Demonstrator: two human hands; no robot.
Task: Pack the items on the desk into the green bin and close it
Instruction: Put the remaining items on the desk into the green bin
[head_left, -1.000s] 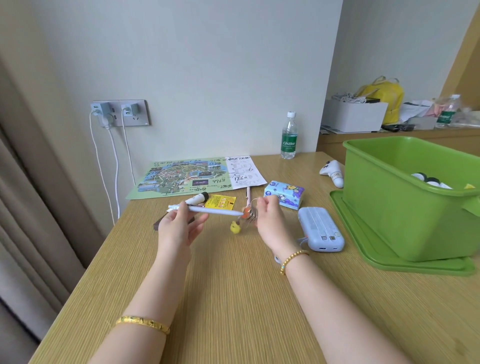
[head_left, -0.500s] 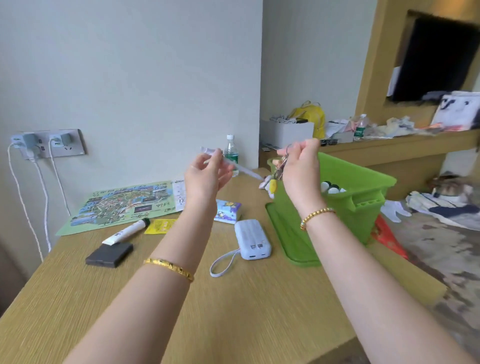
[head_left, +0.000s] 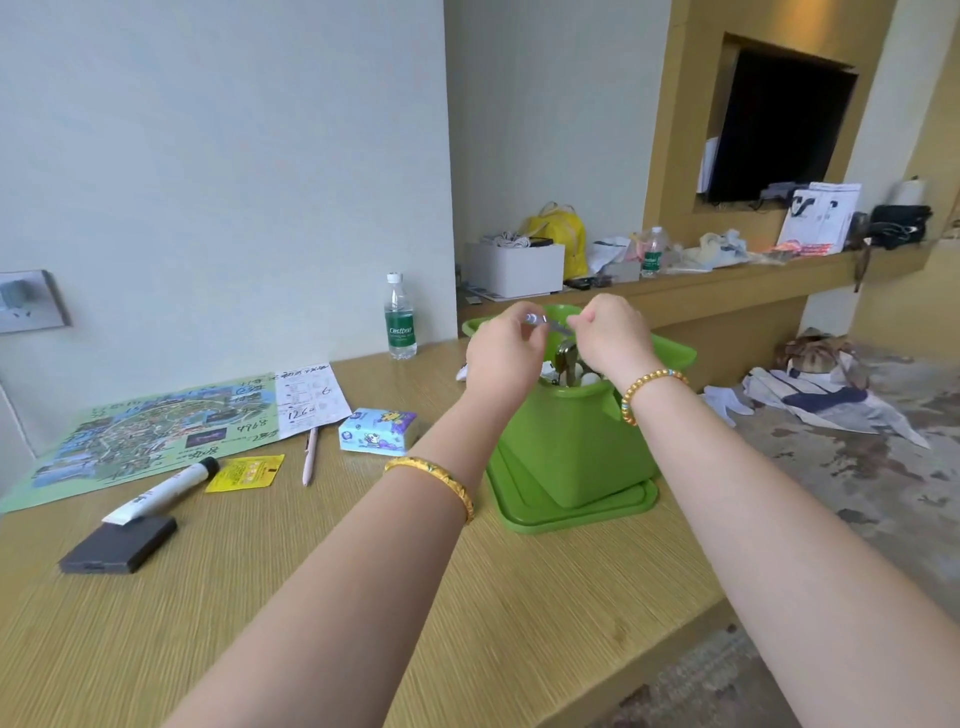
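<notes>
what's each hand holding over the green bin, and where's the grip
Left hand pinches a white pen near its end; right hand holds keys from their top.

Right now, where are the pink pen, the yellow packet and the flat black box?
pink pen (head_left: 309, 457), head view, mid-barrel.
yellow packet (head_left: 245, 473), head view, its centre.
flat black box (head_left: 118, 545), head view, top face.

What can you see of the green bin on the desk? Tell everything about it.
The green bin looks like glossy plastic, with walls that narrow toward the base and a rolled rim. It stands upright and open on its flat green lid, near the desk's right end. Small items lie inside. The left hand and the right hand hover over its opening, holding a pen and keys.
</notes>
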